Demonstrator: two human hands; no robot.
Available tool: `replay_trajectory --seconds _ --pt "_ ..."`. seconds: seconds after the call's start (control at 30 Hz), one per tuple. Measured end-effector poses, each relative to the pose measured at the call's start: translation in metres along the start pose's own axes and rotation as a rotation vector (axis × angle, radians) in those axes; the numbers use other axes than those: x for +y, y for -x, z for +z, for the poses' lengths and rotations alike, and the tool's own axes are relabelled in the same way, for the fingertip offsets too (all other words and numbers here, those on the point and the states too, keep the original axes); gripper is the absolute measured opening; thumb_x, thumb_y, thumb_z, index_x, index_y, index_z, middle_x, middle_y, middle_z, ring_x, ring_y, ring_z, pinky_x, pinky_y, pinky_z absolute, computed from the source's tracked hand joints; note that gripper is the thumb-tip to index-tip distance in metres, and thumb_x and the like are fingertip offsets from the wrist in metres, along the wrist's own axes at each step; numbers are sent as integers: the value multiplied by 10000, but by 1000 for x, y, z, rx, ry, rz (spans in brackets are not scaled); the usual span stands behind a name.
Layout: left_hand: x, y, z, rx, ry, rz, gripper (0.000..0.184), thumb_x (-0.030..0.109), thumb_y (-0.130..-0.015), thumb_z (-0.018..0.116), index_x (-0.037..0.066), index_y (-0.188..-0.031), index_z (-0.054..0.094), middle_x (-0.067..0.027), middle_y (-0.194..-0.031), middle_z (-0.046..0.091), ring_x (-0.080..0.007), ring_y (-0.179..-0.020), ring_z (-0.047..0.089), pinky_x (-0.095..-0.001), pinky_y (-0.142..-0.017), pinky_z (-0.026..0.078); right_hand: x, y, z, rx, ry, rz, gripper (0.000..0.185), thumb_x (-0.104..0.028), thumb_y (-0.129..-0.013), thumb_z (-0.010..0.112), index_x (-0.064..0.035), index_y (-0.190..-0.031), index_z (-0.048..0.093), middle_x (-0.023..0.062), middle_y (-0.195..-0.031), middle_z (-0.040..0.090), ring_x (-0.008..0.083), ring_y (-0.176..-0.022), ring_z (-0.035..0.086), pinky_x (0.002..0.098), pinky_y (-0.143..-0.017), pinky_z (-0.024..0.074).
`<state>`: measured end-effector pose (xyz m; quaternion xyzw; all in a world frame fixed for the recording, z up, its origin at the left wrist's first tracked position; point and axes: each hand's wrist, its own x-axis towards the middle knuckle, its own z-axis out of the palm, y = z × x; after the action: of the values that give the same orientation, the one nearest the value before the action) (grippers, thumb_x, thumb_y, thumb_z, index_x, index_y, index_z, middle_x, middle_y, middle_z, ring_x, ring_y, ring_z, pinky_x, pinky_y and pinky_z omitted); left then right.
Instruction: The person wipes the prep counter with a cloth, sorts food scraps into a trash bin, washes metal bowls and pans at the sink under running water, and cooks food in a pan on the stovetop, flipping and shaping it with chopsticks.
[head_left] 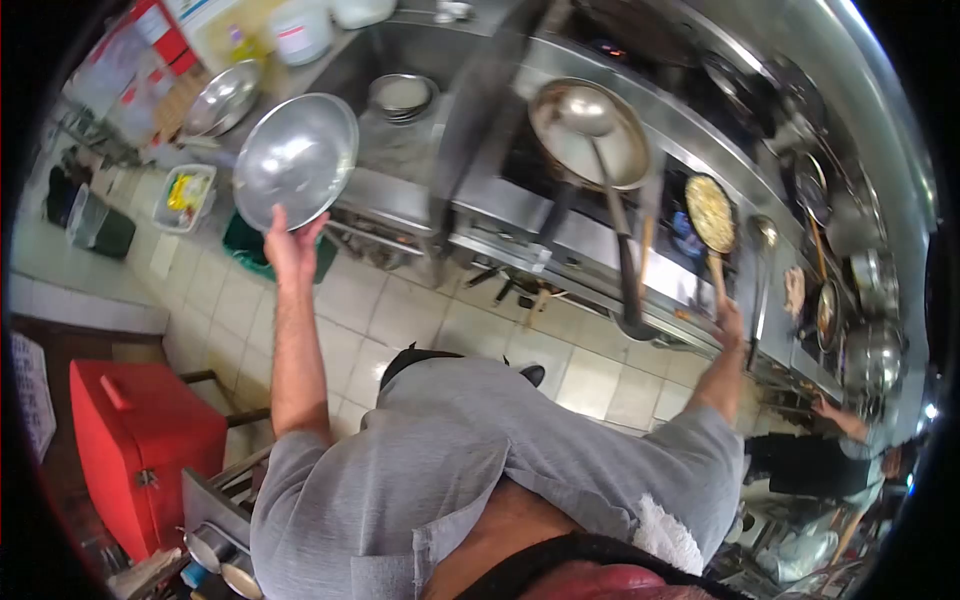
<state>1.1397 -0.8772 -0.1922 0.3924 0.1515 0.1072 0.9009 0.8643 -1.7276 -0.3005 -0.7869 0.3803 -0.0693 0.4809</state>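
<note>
My left hand (290, 245) grips the near rim of a shiny metal bowl (297, 158), raised in front of the sink side of the counter. My right hand (731, 328) is closed round the wooden handle of a frying pan (711, 214). Yellowish food with a bumpy surface fills that pan, which sits over a burner with a blue flame. Between my hands, a wide pan (620, 165) rests on the stove with a large ladle (587, 112) lying across it.
Stacked bowls (402, 95) stand by the sink (440, 60). Another metal bowl (222, 98) and a plastic tub (184, 198) are at left. A red cooler box (145, 450) stands behind on my left. Several pans and pots line the right, where another person (830, 460) stands.
</note>
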Motion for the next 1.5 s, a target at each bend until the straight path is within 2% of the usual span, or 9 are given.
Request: replay_trajectory --seconds 0.13,0.2,0.27,0.37,0.53,0.9,0.97,1.2,1.5 --pt "29 -31 -7 -93 -102 -61 452 247 -927 453 49 -1303 300 -186 -1182 481 -340 -951 582 -462 -677 574 -113 -9 -36 293 390 -212 350 -334 -879 461 -73 -1066 599 77 -898 574 149 -648 503 288 -624 450" --pt "37 -42 6 -95 -162 -84 454 260 -932 441 49 -1306 295 -191 -1192 471 -339 -973 574 -457 -679 575 -233 -37 -36 303 815 -744 408 -278 -882 512 -34 -1209 525 105 -1090 588 194 -961 552 299 -832 441" --pt "34 -60 16 -136 -206 -123 471 275 -940 421 20 -1310 282 -197 -1209 459 -343 -1012 554 -465 -723 564 -398 10 49 227 225 -581 526 -315 -873 557 -36 -1301 430 95 -1253 511 179 -1092 506 279 -906 399" --pt "18 -98 28 -183 -185 -280 522 347 -937 415 10 -1311 280 -198 -1187 478 -327 -979 575 -437 -682 574 -574 78 188 64 264 -673 500 -376 -857 571 -92 -1260 489 -11 -926 584 61 -691 460 203 -575 348" --pt "-16 -150 55 -278 -263 -392 639 511 -889 406 44 -1309 288 -191 -1181 486 -321 -904 610 -412 -614 589 -695 -5 389 -253 546 -796 487 -441 -824 564 -126 -1194 534 2 -868 569 98 -675 511 229 -530 401" --pt "-53 -304 54 -363 -345 -668 607 444 -943 287 -42 -1307 272 -239 -1235 440 -362 -1046 543 -472 -740 555 -640 -201 701 -48 68 -98 707 -604 -810 480 6 -1166 515 174 -1041 567 282 -826 601 382 -576 526" --pt "-62 -327 52 -293 -372 -727 603 449 -940 297 -34 -1301 268 -217 -1198 483 -356 -982 580 -471 -689 568 -631 -226 716 -171 -249 36 797 -641 -797 471 -70 -1336 334 179 -1195 462 307 -827 581 383 -574 509" --pt "-99 -386 59 -339 -647 -823 559 428 -932 371 -13 -1272 337 -198 -1169 510 -338 -1001 570 -502 -727 541 -620 -294 745 -490 -798 -94 460 -366 -780 689 -7 -1013 518 42 -857 591 110 -637 573 235 -517 485" --pt "-211 -425 67 -642 -854 -782 622 390 -891 496 62 -1361 253 -169 -1234 474 -344 -1044 534 -522 -702 534 -622 -242 757 -152 -582 -437 555 -129 -735 723 -3 -1195 440 58 -809 588 120 -641 556 246 -540 486"
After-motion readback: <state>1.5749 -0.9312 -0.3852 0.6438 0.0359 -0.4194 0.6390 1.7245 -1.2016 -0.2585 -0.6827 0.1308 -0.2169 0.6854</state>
